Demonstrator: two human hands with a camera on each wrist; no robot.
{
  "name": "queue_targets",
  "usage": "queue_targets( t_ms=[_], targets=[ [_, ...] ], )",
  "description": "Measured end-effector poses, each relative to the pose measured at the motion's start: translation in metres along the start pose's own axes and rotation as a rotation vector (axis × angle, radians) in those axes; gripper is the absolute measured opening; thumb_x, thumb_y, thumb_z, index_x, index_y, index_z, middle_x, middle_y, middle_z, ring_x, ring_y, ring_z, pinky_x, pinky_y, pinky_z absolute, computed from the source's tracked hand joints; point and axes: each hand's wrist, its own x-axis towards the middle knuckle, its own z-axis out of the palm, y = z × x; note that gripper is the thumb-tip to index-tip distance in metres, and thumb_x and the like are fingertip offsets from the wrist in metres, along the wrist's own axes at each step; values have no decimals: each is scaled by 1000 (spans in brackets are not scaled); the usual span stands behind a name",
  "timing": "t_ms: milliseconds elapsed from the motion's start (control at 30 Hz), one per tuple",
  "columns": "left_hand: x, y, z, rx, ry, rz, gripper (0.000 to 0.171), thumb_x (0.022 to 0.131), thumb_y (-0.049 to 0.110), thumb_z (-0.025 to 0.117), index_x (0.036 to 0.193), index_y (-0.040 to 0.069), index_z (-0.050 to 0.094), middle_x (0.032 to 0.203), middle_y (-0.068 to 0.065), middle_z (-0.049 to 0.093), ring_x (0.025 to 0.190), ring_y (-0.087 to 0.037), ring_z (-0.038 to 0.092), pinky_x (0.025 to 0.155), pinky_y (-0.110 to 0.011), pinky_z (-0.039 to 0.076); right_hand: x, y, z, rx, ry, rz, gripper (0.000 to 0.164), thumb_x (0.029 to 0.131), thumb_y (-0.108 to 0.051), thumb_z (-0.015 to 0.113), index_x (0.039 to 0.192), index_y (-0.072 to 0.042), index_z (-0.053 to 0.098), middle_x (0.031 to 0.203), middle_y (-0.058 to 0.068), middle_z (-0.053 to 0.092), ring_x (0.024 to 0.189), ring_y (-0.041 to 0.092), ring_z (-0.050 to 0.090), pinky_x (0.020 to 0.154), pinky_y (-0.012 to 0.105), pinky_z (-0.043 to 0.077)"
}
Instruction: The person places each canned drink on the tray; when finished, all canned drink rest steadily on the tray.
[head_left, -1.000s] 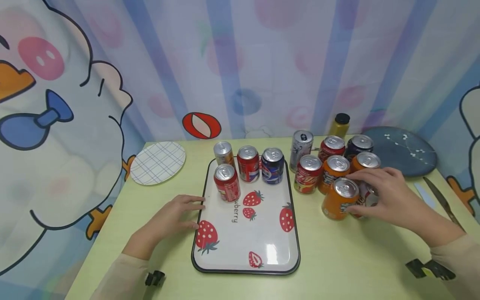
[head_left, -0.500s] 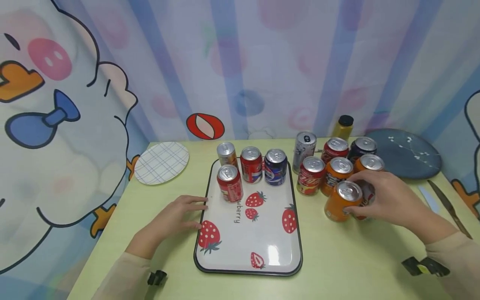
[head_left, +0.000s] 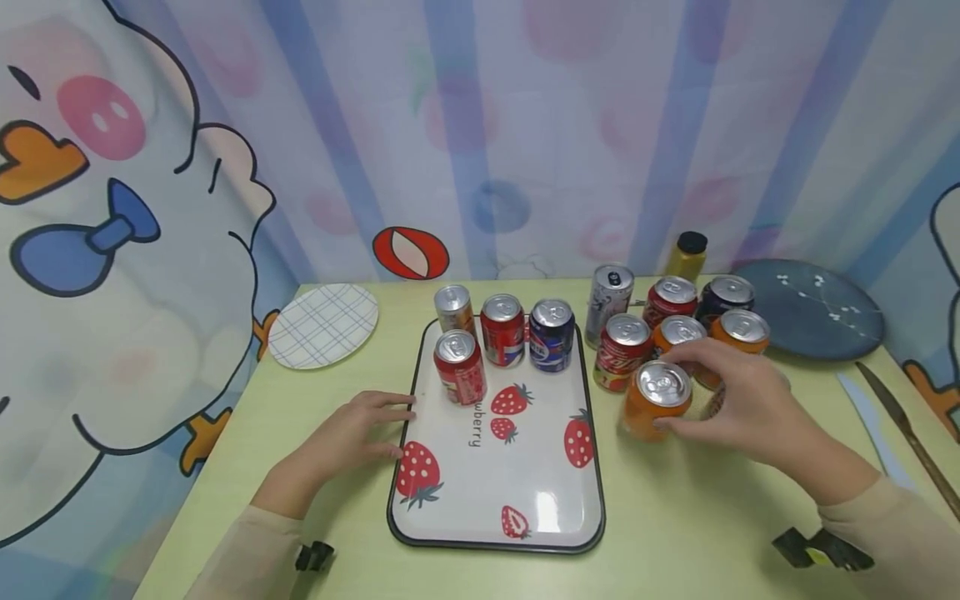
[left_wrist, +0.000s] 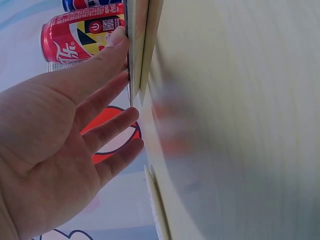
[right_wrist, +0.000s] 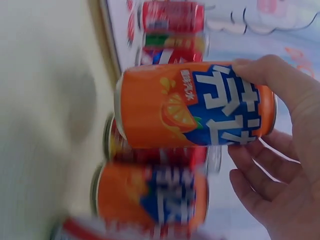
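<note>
My right hand (head_left: 742,408) holds an orange soda can (head_left: 647,412) near its top, between thumb and fingers. In the right wrist view the orange soda can (right_wrist: 185,105) is raised off the table, above its shadow. My left hand (head_left: 348,433) lies at the left edge of the strawberry-print tray (head_left: 517,479), fingers relaxed, with the thumb at the rim in the left wrist view. Standing on the tray are a red can (head_left: 460,368) in front and, behind it, a gold can (head_left: 456,312), another red can (head_left: 502,333) and a blue can (head_left: 551,337).
Right of the tray stand several cans: a tall silver can (head_left: 609,304), a red can (head_left: 621,357), an orange can (head_left: 741,329) and a dark can (head_left: 725,296). Beyond them are a black-capped bottle (head_left: 686,257) and a dark plate (head_left: 817,312). A knife (head_left: 903,425) lies far right, a checked plate (head_left: 322,325) left.
My right hand has moved left with the orange soda can, away from the can that stood beside it and toward the tray. The left hand stays at the tray's edge.
</note>
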Motion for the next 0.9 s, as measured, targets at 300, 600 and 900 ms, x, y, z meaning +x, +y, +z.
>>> queue_targets(
  t_ms=[300, 600, 900],
  targets=[
    [-1, 0, 0, -12, 1, 16, 55, 84, 29, 87, 135, 17, 70, 154, -3, 55, 144, -34, 46, 118, -57, 42, 17, -47, 43, 195, 0, 53, 71, 59, -22, 103, 121, -19, 67, 117, -8, 70, 102, 8, 66, 88, 21, 58],
    [0, 0, 0, -24, -1, 11, 55, 83, 27, 87, 135, 17, 71, 154, -3, 55, 145, -34, 45, 118, -57, 41, 44, -89, 96, 333, -86, 43, 69, 62, -34, 101, 121, -18, 67, 122, -4, 68, 101, 11, 63, 88, 40, 60],
    [-1, 0, 0, -42, -2, -1, 54, 83, 27, 87, 134, 18, 71, 154, -4, 55, 145, -35, 45, 118, -58, 42, 69, -119, 137, 441, -115, 63, 67, 65, -30, 100, 122, -15, 67, 126, -1, 68, 115, 18, 65, 99, 45, 59]
  ],
)
